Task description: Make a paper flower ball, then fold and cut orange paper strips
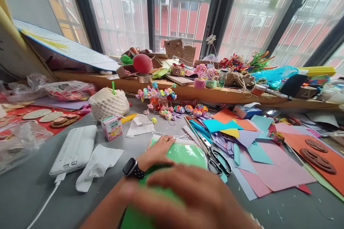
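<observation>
Green paper, which seems to be in a clear wrapper, lies on the grey table in front of me. My left hand, with a ring and a black watch on the wrist, rests on its left side, fingers stretched toward the far edge. Close to the camera, my right hand hangs over the near part of the green paper, its fingers smeared by motion; whether it holds anything is unclear. Black-handled scissors lie just right of the paper.
Coloured paper sheets spread to the right. On the left are a white power bank with a cable, a crumpled tissue, a small drink carton and a coconut in foam netting. Crocheted flowers stand behind, below a cluttered sill.
</observation>
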The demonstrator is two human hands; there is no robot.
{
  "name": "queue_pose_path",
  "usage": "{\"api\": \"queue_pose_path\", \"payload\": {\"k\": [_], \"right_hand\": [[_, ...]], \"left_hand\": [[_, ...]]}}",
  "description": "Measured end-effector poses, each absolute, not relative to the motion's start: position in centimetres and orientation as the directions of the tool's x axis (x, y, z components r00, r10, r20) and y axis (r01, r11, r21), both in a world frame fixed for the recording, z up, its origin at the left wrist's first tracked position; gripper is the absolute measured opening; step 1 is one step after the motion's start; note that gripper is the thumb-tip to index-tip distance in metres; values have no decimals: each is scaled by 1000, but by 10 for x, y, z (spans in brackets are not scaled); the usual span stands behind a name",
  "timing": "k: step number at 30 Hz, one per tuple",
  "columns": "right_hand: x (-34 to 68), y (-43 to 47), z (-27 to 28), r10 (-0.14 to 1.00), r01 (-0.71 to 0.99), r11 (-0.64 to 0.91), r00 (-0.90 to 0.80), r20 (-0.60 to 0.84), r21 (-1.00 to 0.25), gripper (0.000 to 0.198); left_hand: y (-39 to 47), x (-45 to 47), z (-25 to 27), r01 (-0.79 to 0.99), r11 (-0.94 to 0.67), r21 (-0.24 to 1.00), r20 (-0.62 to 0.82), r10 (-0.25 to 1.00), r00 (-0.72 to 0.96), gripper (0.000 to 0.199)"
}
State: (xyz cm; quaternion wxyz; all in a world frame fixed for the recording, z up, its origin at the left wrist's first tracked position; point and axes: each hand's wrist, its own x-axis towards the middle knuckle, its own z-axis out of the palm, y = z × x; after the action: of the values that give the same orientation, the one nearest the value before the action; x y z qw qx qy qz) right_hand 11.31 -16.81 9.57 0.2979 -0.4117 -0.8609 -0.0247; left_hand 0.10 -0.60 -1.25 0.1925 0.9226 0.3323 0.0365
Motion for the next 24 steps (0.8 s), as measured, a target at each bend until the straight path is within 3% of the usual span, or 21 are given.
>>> {"api": "queue_pose_path", "payload": {"k": [2,4,7,10,14,19,24], "right_hand": [[122,-137,98,806,787,545,-397,439,-289,29],[139,-103,88,925,880,350,-271,265,-321,25],[167,-59,53,996,969,57,-72,-55,-242,22],[183,-34,16,991,979,-69,46,-123,-193,18],[193,-26,-8,976,963,-212,201,-84,-165,21],[196,-23,-8,972,951,-228,236,16,-210,22],[182,-18,-11,996,942,53,-26,84,-331,13]], "left_hand": [[-1,-3,-12,589,-723,361,-24,624,781,69],[6,-8,-11,608,-715,345,-27,640,768,78],[12,-12,-8,642,-695,324,18,683,730,79],[12,-10,-8,673,-678,295,95,722,686,65],[11,-6,-12,709,-680,188,189,733,653,52],[11,-5,-16,722,-688,70,268,710,651,48],[9,-4,-17,714,-699,35,326,683,653,43]]}}
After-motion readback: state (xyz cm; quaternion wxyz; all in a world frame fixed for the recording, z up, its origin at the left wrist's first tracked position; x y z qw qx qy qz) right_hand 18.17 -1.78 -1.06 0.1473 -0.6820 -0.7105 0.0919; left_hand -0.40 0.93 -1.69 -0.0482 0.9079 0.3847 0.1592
